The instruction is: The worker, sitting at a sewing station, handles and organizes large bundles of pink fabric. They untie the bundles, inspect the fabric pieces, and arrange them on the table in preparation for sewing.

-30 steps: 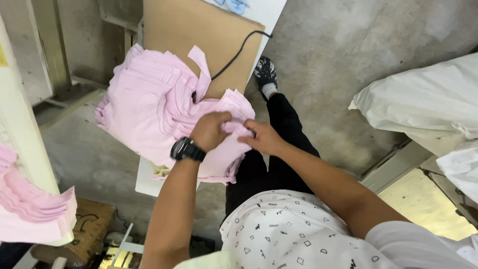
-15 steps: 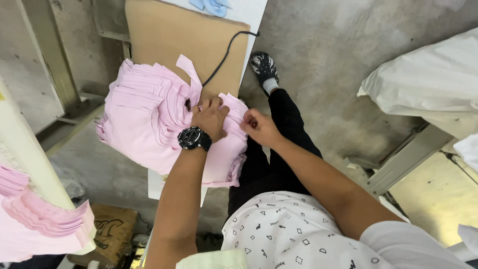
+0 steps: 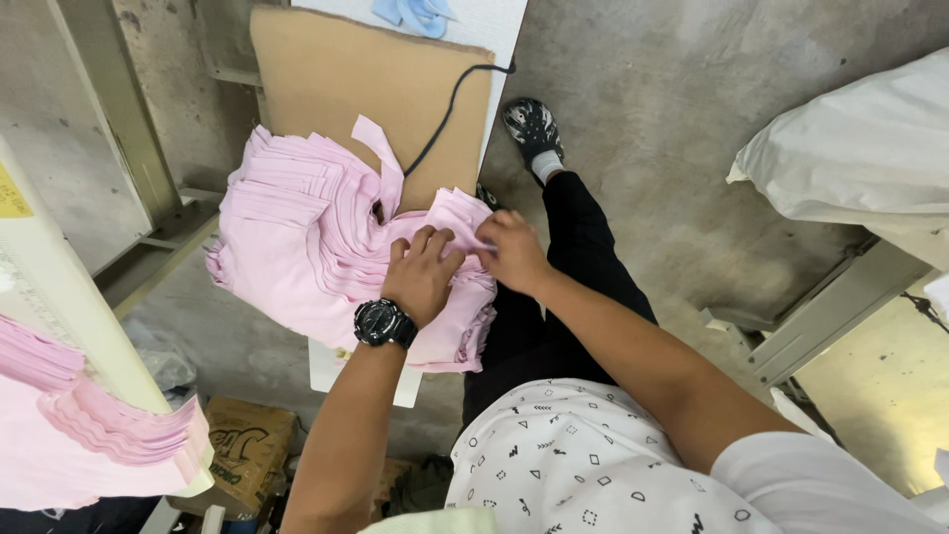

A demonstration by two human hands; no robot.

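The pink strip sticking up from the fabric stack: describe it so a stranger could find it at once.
Start at the brown cardboard sheet on the white table. A pile of pink fabric pieces overlaps its near edge, under the left hand and right hand. The pink strip alone rises from the pile onto the cardboard, beside the black cable.

The white worktop lies mostly buried beneath the stacked pink fabric pieces under the fingers; the second pink fabric stack, far left of them, is cut off by the frame edge.
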